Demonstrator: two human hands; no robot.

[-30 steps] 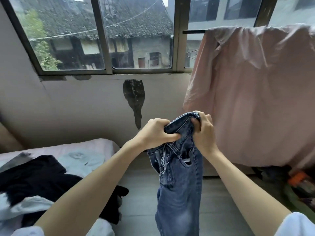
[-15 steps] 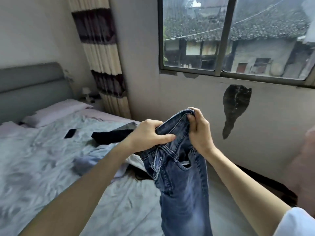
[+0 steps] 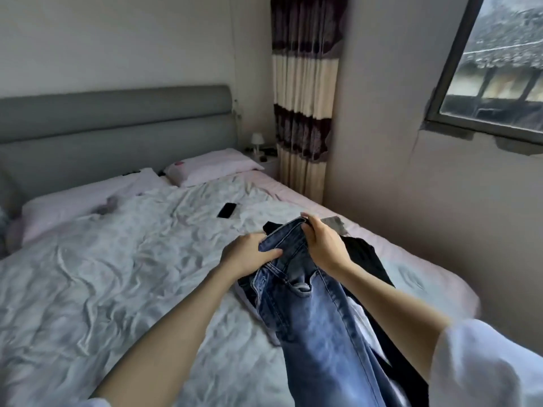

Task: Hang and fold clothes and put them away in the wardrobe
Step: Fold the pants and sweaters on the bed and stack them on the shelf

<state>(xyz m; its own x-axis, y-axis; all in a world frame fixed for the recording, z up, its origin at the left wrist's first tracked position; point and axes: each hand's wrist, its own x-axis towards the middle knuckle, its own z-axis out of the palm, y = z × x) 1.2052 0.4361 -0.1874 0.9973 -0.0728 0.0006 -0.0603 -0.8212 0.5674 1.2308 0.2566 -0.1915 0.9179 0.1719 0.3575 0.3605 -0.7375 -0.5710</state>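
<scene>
Both hands hold a pair of blue jeans (image 3: 308, 306) up over the bed (image 3: 117, 274). The left hand (image 3: 248, 255) has its grip curled round the waistband on the near side, thumb lying across the denim. The right hand (image 3: 323, 245) pinches the far end of the waistband, fingers folded over the top edge, so its grip is also closed on the jeans. The waistband is bunched between the two hands, and the legs hang down toward the bottom of the view, passing between the forearms. A front pocket opening shows just below the hands.

Under and behind the jeans, on the right side of the bed, lies a pile of dark clothes (image 3: 364, 257) with some white cloth (image 3: 361, 318) among it. The bed is covered by a rumpled pale sheet. A black phone (image 3: 226, 210) lies flat on the sheet, well apart from the hands, toward the pillows (image 3: 211, 167). A grey padded headboard (image 3: 117, 124) stands behind the pillows. Beside the bed, in the corner, a small lamp (image 3: 257, 140) stands on a nightstand, next to a striped curtain (image 3: 305, 92). A window (image 3: 499, 69) is set in the wall at the right. A white sleeve (image 3: 484, 365) covers the right upper arm.
</scene>
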